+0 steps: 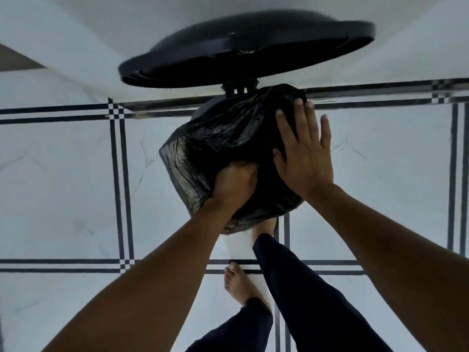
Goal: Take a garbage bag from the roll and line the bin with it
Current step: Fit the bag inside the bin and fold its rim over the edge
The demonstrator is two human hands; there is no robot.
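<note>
A black garbage bag [218,138] is draped over the top of a black pedal bin, hiding nearly all of the bin's body. The bin's round black lid [243,49] stands raised behind it on its hinge [238,88]. My left hand [234,184] is pushed down into the bag at the near side, fingers curled in the plastic. My right hand [304,148] lies flat with fingers spread against the bag's right side. The roll of bags is not in view.
The bin stands on a white tiled floor with dark double lines [121,179], close to a white wall [76,34]. My bare feet are below: one [241,285] on the floor, the other [265,228] tucked under the bag at the bin's base.
</note>
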